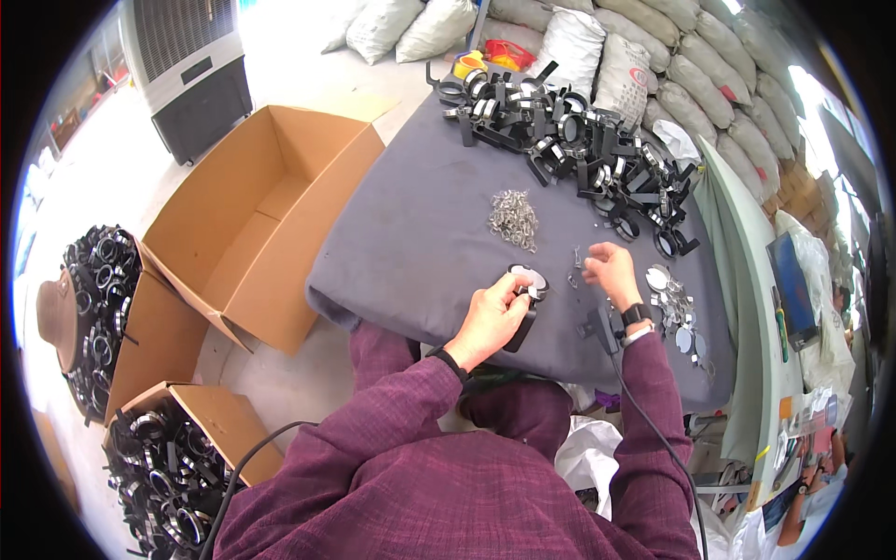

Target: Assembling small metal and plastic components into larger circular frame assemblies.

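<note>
Gripping black round-headed part (530, 277) in closed left hand (490, 322), at near side of grey cloth-covered table (401, 224). Holding right hand (610, 271) half-curled just beside loose metal clips (575, 278); can't tell if pinching any. Farther out: clip pile (513, 220), silvery discs (658, 278) to right, heap of black parts (569, 131) at far edge.

Air cooler (187, 79): grey-and-black, ten o'clock
Woven sacks (695, 93): stacked, two o'clock
Brimmed hat (56, 317): brown, nine o'clock
</note>
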